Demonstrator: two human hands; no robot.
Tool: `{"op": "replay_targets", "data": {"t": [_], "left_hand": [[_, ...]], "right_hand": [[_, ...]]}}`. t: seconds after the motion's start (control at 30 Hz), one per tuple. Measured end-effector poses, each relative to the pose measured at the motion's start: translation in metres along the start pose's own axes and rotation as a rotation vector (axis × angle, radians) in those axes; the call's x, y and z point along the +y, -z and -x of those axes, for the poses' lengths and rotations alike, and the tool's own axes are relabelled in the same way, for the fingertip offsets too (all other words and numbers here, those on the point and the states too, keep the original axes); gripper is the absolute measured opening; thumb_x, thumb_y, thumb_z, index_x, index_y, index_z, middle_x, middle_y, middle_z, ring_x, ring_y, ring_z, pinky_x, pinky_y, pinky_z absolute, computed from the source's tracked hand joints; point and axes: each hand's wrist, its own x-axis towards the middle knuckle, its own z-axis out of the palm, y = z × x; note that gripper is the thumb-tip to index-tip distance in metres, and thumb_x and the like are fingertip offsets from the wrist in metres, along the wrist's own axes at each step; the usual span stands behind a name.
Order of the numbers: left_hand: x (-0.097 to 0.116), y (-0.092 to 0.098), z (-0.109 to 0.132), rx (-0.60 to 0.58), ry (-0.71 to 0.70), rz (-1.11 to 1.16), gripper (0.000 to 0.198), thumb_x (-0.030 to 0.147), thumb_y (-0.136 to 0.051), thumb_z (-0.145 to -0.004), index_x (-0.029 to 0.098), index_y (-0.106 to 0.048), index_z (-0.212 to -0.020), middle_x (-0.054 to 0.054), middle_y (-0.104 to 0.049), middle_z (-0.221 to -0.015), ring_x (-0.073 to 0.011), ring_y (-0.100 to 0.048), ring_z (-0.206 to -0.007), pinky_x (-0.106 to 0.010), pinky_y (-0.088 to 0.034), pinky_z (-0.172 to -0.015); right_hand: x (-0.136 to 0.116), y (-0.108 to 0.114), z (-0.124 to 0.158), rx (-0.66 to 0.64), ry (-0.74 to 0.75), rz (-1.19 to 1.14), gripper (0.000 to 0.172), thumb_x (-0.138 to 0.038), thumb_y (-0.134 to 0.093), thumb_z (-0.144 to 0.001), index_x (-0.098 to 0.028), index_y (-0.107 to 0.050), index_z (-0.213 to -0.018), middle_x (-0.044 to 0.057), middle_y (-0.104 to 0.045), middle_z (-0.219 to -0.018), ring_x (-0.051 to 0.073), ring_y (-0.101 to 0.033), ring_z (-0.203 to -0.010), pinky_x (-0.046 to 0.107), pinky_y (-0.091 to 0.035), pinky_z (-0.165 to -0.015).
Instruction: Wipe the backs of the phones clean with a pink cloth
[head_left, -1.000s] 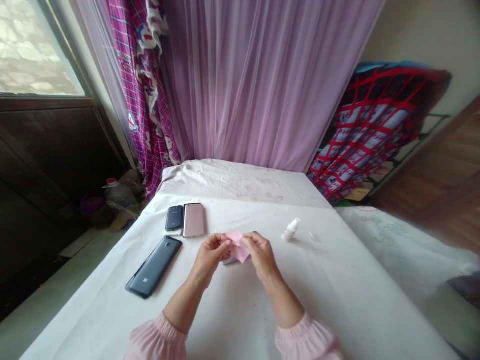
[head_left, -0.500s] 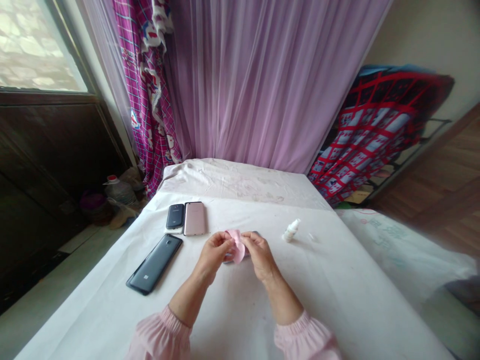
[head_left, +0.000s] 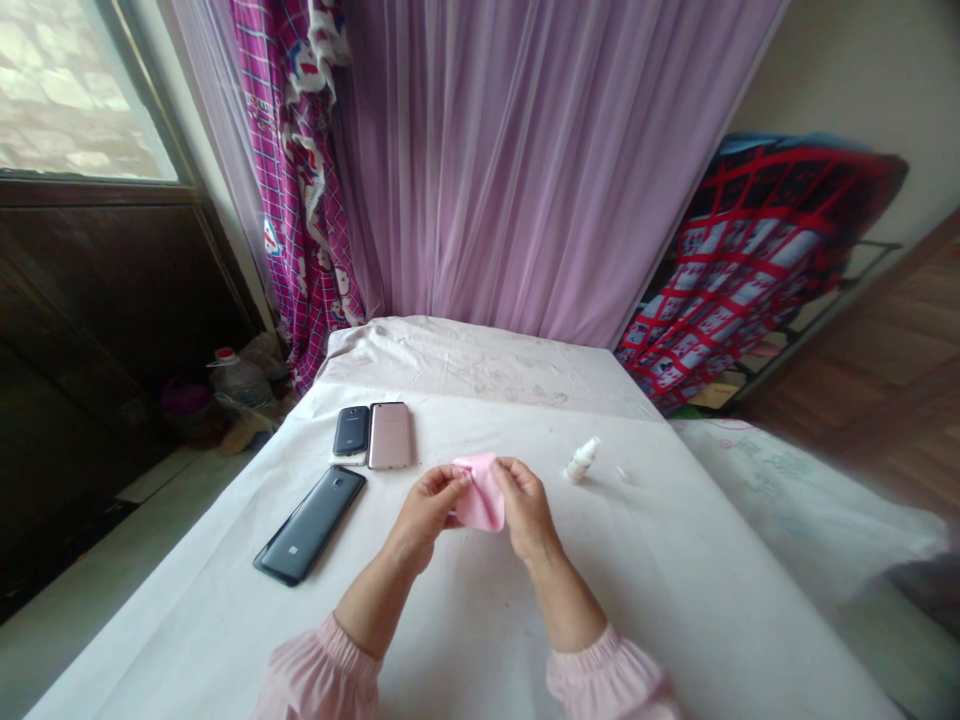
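A small pink cloth [head_left: 480, 492] is stretched between my two hands above the middle of the white-covered table. My left hand [head_left: 426, 508] pinches its left edge, and the fingers of my right hand [head_left: 528, 508] close on its right edge. Whatever lies directly beneath the cloth is hidden. Left of my hands a rose-gold phone [head_left: 390, 436] lies face down beside a small black phone [head_left: 351, 431], which rests on something white. Nearer to me is a large dark phone [head_left: 310, 526], its back up. A white spray bottle [head_left: 582, 460] stands to the right.
A small clear cap [head_left: 623, 474] lies right of the bottle. The table's white cover [head_left: 480, 640] spreads around my forearms. Purple curtains [head_left: 510, 170] hang behind the far edge. Plastic sheeting [head_left: 810, 500] lies to the right, and a plastic jug [head_left: 241, 378] stands on the floor at left.
The pink cloth, bunched and narrow before, is now spread wider and flatter between my hands. A grey object partly visible beneath it is now covered. The phones and bottle stay put.
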Motion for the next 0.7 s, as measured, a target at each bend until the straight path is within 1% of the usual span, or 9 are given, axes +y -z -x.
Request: {"op": "replay_targets", "data": {"t": [0.07, 0.13, 0.27, 0.37, 0.4, 0.47, 0.53, 0.63, 0.7], "left_hand": [[-0.003, 0.003, 0.002, 0.002, 0.016, -0.016, 0.043, 0.051, -0.077, -0.058, 0.020, -0.055, -0.078, 0.005, -0.059, -0.070, -0.0086, -0.054, -0.057, -0.021, -0.045, -0.055], [-0.007, 0.006, 0.007, -0.018, 0.047, -0.048, 0.039, 0.048, -0.075, -0.061, 0.020, -0.054, -0.079, 0.005, -0.059, -0.070, -0.0085, -0.055, -0.057, -0.020, -0.045, -0.054], [-0.019, 0.008, 0.018, -0.108, 0.133, -0.135, 0.035, 0.040, -0.076, -0.060, 0.020, -0.057, -0.082, 0.005, -0.058, -0.066, -0.0089, -0.056, -0.051, -0.020, -0.044, -0.049], [-0.027, 0.005, 0.024, -0.188, 0.188, -0.193, 0.038, 0.037, -0.079, -0.056, 0.020, -0.058, -0.082, 0.005, -0.058, -0.061, -0.0099, -0.055, -0.046, -0.019, -0.041, -0.043], [-0.029, 0.004, 0.025, -0.206, 0.179, -0.218, 0.037, 0.038, -0.079, -0.057, 0.019, -0.058, -0.080, 0.005, -0.058, -0.060, -0.0098, -0.054, -0.044, -0.019, -0.040, -0.041], [-0.028, 0.003, 0.025, -0.194, 0.092, -0.264, 0.035, 0.043, -0.078, -0.059, 0.018, -0.059, -0.074, 0.004, -0.056, -0.057, -0.0091, -0.051, -0.041, -0.019, -0.037, -0.040], [-0.023, 0.002, 0.023, -0.129, -0.043, -0.288, 0.033, 0.046, -0.076, -0.064, 0.018, -0.059, -0.071, 0.004, -0.055, -0.057, -0.0089, -0.050, -0.044, -0.020, -0.038, -0.043], [-0.011, 0.002, 0.020, -0.020, -0.189, -0.268, 0.029, 0.045, -0.074, -0.068, 0.019, -0.064, -0.076, 0.001, -0.061, -0.068, -0.0111, -0.055, -0.060, -0.021, -0.043, -0.056], [-0.005, 0.001, 0.018, 0.001, -0.235, -0.258, 0.030, 0.045, -0.074, -0.069, 0.019, -0.067, -0.083, -0.001, -0.066, -0.079, -0.0135, -0.058, -0.069, -0.023, -0.045, -0.063]], "right_hand": [[0.000, 0.004, -0.003, 0.077, 0.032, -0.024, 0.034, -0.052, -0.066, -0.069, -0.018, -0.062, -0.073, -0.002, -0.060, -0.065, 0.014, -0.051, -0.063, 0.023, -0.040, -0.057], [-0.002, 0.008, -0.006, 0.117, 0.057, -0.056, 0.034, -0.052, -0.065, -0.070, -0.019, -0.061, -0.074, -0.002, -0.059, -0.066, 0.014, -0.051, -0.064, 0.023, -0.040, -0.058], [-0.011, 0.017, -0.011, 0.191, 0.067, -0.197, 0.030, -0.049, -0.067, -0.068, -0.021, -0.060, -0.077, -0.004, -0.057, -0.065, 0.013, -0.051, -0.064, 0.023, -0.040, -0.059], [-0.018, 0.026, -0.013, 0.214, 0.070, -0.306, 0.028, -0.046, -0.070, -0.067, -0.021, -0.059, -0.073, -0.004, -0.058, -0.068, 0.013, -0.054, -0.067, 0.024, -0.043, -0.064], [-0.020, 0.029, -0.013, 0.216, 0.069, -0.325, 0.027, -0.045, -0.070, -0.067, -0.021, -0.059, -0.071, -0.004, -0.059, -0.069, 0.013, -0.055, -0.069, 0.025, -0.044, -0.067], [-0.023, 0.036, -0.013, 0.217, 0.070, -0.332, 0.027, -0.044, -0.070, -0.067, -0.021, -0.058, -0.069, -0.004, -0.060, -0.069, 0.014, -0.056, -0.070, 0.026, -0.045, -0.069], [-0.024, 0.042, -0.011, 0.212, 0.076, -0.320, 0.027, -0.045, -0.071, -0.067, -0.021, -0.059, -0.069, -0.004, -0.061, -0.069, 0.014, -0.057, -0.070, 0.026, -0.046, -0.069], [-0.024, 0.046, -0.009, 0.193, 0.074, -0.311, 0.028, -0.045, -0.075, -0.065, -0.021, -0.061, -0.070, -0.003, -0.063, -0.070, 0.014, -0.058, -0.070, 0.026, -0.046, -0.068], [-0.023, 0.045, -0.007, 0.164, 0.061, -0.305, 0.029, -0.045, -0.076, -0.064, -0.021, -0.062, -0.071, -0.002, -0.065, -0.071, 0.015, -0.059, -0.070, 0.027, -0.046, -0.068]]}}
